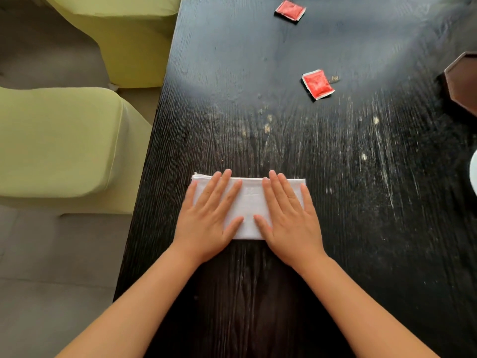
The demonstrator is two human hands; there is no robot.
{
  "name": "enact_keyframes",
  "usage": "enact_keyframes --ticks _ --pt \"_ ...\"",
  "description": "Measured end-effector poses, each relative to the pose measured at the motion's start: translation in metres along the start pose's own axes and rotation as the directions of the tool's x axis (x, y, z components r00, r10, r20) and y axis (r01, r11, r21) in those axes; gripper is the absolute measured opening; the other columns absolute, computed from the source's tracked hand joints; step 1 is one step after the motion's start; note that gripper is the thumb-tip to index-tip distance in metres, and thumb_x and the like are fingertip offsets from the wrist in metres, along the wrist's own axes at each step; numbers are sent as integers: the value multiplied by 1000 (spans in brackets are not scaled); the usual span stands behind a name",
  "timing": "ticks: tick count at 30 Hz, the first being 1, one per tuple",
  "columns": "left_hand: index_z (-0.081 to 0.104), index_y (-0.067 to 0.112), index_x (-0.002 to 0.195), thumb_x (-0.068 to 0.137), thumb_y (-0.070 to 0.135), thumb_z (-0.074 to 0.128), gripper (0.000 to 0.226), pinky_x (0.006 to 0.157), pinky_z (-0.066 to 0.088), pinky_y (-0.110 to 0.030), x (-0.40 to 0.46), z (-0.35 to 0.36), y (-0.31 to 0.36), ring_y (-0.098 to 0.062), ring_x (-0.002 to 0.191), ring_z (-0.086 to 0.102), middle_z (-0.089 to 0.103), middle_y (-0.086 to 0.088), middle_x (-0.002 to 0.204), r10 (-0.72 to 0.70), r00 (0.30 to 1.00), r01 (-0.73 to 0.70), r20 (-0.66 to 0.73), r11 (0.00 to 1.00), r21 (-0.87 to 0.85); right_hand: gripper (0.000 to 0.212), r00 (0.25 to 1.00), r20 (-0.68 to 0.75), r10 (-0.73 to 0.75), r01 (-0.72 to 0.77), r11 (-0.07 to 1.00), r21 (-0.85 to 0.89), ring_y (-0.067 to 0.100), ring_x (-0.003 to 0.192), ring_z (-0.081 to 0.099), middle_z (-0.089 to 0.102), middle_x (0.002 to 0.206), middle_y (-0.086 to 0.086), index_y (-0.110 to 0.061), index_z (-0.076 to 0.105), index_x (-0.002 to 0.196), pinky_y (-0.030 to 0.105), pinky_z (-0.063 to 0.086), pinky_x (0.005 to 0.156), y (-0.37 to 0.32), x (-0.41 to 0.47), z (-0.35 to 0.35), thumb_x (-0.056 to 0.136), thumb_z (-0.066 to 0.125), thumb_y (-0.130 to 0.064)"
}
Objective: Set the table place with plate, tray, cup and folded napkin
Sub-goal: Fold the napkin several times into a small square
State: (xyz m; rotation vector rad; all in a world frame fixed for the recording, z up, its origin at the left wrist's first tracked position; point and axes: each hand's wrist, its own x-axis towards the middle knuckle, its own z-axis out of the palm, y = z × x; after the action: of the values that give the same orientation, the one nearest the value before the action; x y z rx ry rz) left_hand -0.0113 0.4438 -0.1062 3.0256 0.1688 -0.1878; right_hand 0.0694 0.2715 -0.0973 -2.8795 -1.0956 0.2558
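Napkin [249, 208], white and folded into a long rectangle, lay flat on the dark wooden bench [335, 177], a little left of the middle in the lower half of the frame. Both hands pressed on it with straight, spread fingers and gripped nothing: the left hand [206, 223] covered its left part, the right hand [291, 223] its right part, so only the middle strip and the far edge were visible. No writing could be read on the cloth.

Two red sachets lay further up, well apart: one [318, 83] right of centre, the other [290, 10] near the top edge. Their print was too blurred to read. At the right edge a brown angular object [463, 81] and something white [474, 174] were cut off, and I could not tell what they were. Two green chair seats [64, 143] stood at the left.
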Motion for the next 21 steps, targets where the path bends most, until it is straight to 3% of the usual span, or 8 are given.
enact_keyframes --ticks 4,8,12,15,17,19,21 --pt "23 13 146 88 47 27 67 112 13 -44 -13 -1 -23 -22 141 21 21 -5 154 -58 998 58 -20 998 7 71 998 6 68 -67 997 -29 19 142 8 7 154 4 -9 14 146 45 0 114 25 -6 -2 89 21 -51" --pt "14 9 145 90 41 26 65 113 7 -35 -14 -3 -23 -23 142 17 14 -4 153 -81 997 79 -15 992 -95 68 983 49 177 -175 984 -39 16 143 -8 -5 154 3 -14 -6 144 49 -14 112 34 -11 -3 90 10 -52" --pt "2 15 146 89 52 14 69 116 -8 -36 -16 -6 -17 -15 145 3 -1 4 155 -176 984 173 -18 977 -123 65 971 97 217 -219 976 13 12 139 -25 -18 155 1 -20 -21 140 55 -20 109 28 -10 -5 90 2 -54" --pt "6 13 149 92 51 15 69 116 -3 -45 -16 -13 10 -15 146 4 4 -1 157 -247 964 231 -99 962 -146 68 947 14 321 -319 935 156 16 144 -13 -3 159 8 -14 -5 147 56 -10 111 21 -16 -14 92 12 -50" --pt "9 14 149 92 46 24 67 115 2 -47 -13 -13 38 -16 145 7 10 -3 157 -193 971 166 -144 969 -184 64 901 -109 419 -383 889 249 26 145 13 24 154 14 -9 20 146 55 6 113 18 -24 -22 93 22 -44" --pt "11 14 149 91 44 28 67 114 5 -48 -5 -8 62 -17 145 8 11 -2 157 -161 978 132 -131 970 -205 49 856 -195 479 -396 849 349 32 127 41 52 131 15 -7 45 133 51 30 103 19 -33 -27 92 43 -33" --pt "12 15 149 90 46 25 68 114 3 -47 2 -2 76 -21 146 6 8 -1 157 -171 982 154 -75 968 -199 34 843 -175 509 -396 806 440 30 106 52 62 108 11 -7 58 118 39 40 87 23 -40 -29 88 57 -21"
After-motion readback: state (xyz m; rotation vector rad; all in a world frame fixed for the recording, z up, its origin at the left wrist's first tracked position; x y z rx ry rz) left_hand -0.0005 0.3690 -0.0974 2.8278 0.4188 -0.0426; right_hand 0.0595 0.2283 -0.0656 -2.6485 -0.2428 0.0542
